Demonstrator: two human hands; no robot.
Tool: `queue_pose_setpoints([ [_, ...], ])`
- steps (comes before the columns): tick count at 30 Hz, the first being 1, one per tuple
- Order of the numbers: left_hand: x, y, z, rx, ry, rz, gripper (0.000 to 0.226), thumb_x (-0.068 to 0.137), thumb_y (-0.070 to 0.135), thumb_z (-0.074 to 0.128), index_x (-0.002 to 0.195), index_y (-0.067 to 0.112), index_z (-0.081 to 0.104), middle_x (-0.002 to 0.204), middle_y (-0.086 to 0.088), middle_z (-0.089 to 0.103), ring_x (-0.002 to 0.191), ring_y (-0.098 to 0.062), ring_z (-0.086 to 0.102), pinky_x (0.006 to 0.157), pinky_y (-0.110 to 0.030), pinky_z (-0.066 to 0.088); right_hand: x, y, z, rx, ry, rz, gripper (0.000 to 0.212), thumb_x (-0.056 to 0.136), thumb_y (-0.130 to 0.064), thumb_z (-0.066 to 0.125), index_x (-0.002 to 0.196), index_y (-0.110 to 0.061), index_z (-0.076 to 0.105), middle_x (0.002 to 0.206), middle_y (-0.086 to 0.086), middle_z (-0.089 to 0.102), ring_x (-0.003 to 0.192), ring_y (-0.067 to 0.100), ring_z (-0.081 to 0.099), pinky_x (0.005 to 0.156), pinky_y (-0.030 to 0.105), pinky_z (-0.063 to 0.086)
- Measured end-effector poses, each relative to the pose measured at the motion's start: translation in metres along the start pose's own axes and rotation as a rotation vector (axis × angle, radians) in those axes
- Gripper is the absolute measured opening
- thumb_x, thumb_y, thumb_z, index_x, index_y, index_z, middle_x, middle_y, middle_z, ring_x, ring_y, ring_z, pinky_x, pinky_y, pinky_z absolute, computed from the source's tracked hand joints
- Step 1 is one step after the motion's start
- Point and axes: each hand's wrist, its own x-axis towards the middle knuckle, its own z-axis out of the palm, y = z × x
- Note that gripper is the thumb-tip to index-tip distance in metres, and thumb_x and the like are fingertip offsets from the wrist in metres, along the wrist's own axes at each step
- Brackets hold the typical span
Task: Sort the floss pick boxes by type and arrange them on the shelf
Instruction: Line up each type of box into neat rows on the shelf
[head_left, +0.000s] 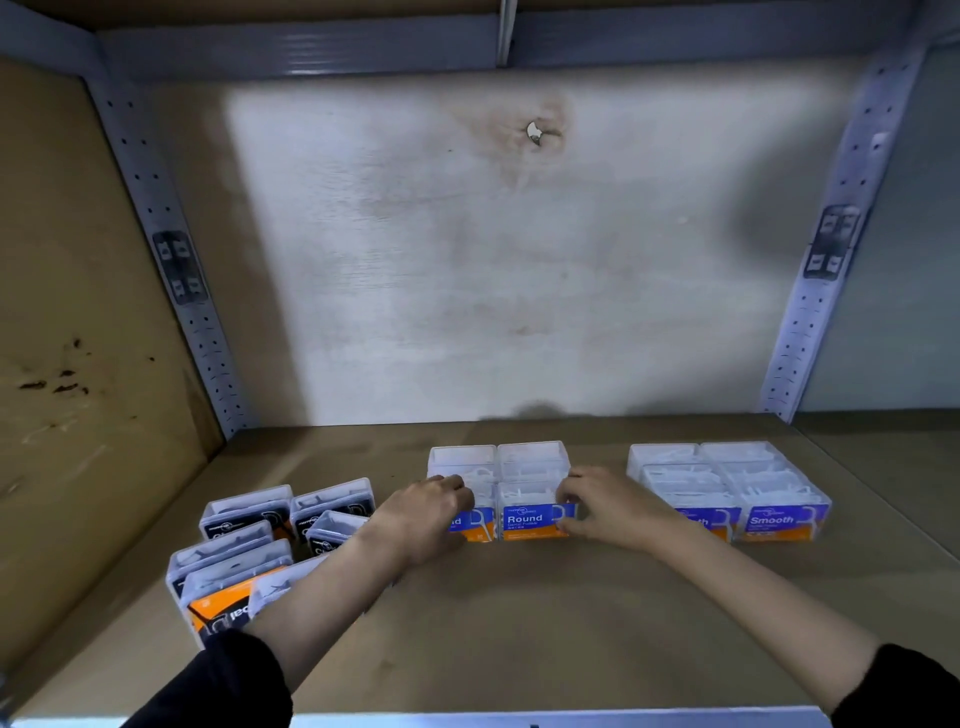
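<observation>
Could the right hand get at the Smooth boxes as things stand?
Probably yes. The right hand holds a Round box, and the Smooth boxes stand right beside it on the same shelf with nothing between. It would only have to let go first.

Clear glossy plastic boxes (532, 488) sit on a matt wood shelf (519, 623).

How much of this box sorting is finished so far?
Done: the Smooth boxes sit in a neat block on the right. In hand: the left hand and right hand grip the Round boxes in the middle. Still to do: the black-label boxes on the left lie jumbled, some tipped.
</observation>
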Motion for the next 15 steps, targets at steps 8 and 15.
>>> queue_pose_setpoints([
  [8,-0.039,0.035,0.007,-0.074,-0.073,0.032,0.035,0.091,0.020,0.050,0.125,0.010,0.053,0.132,-0.008,0.052,0.121,-0.028,0.051,0.093,-0.034,0.043,-0.031,-0.013,0.007,0.057,-0.104,-0.015,0.029,0.083,-0.030,0.063,0.107,-0.014,0.063,0.113,0.005,0.061,0.105,0.016,0.056,0.085,0.026,0.044],
  [15,-0.059,0.050,0.019,-0.026,-0.032,0.118,0.036,0.091,0.026,0.052,0.124,0.013,0.057,0.131,-0.006,0.053,0.124,-0.023,0.047,0.100,-0.031,0.040,-0.053,-0.024,0.013,0.047,-0.108,-0.045,0.031,0.083,-0.027,0.063,0.109,-0.011,0.064,0.113,0.007,0.064,0.104,0.018,0.058,0.087,0.028,0.045],
])
